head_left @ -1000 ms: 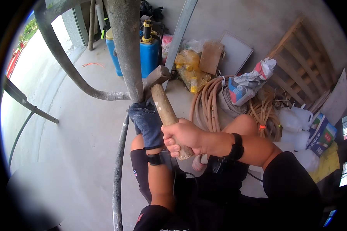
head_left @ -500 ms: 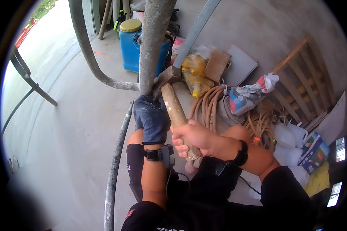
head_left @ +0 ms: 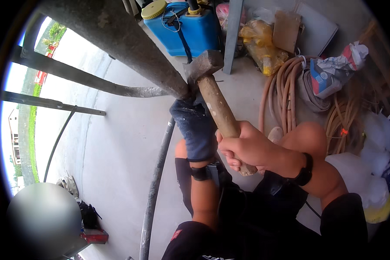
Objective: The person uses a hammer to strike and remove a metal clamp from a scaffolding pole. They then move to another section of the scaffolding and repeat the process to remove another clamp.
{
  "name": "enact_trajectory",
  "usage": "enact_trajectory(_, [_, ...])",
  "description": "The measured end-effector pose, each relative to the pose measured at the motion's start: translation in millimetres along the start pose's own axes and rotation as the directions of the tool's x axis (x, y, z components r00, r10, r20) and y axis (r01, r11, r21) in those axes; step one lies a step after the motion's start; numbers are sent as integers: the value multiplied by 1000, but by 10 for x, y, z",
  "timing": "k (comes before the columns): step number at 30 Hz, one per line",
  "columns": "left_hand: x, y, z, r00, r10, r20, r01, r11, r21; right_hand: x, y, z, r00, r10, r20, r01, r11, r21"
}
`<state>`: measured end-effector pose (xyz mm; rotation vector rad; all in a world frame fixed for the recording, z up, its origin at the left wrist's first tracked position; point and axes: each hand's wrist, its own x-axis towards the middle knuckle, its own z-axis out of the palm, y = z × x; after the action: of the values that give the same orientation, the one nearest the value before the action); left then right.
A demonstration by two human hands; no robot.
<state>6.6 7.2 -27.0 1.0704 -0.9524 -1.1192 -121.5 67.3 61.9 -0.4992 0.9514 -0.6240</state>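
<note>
Tubing (head_left: 95,83) of grey metal comes in at the left and runs across to the lower end of a thick, speckled pipe (head_left: 125,47). That pipe slants down to the right; below it a slimmer pole (head_left: 155,190) rises from the bottom edge to just beside the glove (head_left: 199,145). A blue tank (head_left: 184,32) with a yellow cap stands beyond. The left hand (head_left: 191,123), inside the dark blue glove, is at the pipe's lower end; its fingers are mostly hidden, so how far it is closed and what it has hold of cannot be told. The hammer's head (head_left: 209,66) is just above the glove and close by the pipe's end; whether they touch is unclear. Its wooden handle (head_left: 221,106) slopes down to the right hand (head_left: 251,145), which is bare and closed in a fist around it near the bottom, the butt poking out below. The hammer thus points up and leftward from that fist. Farther right lie a coiled brown hose (head_left: 286,93) and a crumpled bag (head_left: 333,73).
</note>
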Motion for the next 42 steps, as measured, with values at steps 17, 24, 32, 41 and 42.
enact_trajectory(17, [81, -360, 141, 990, 27, -141, -15, 996, 87, 382, -352, -377, 993, 30, 111, -63, 947, 315])
enact_trajectory(24, [-13, -104, 593, 995, -52, -84, 41, 991, -129, 686, -638, -888, 999, -28, -18, 31, 959, 281])
enact_trajectory(32, [98, 348, 1029, 979, 125, -161, -157, 965, -208, 1230, -1003, -1353, 988, 136, 73, -154, 926, 344])
enact_trajectory(41, [248, -464, 940, 802, 55, -595, -228, 949, -219, 1831, -1176, -1498, 964, 226, 141, -236, 970, 62])
enact_trajectory(42, [259, -476, 932, 819, 66, -569, -263, 926, -271, 1881, -1182, -1510, 958, 239, 157, -251, 966, 61])
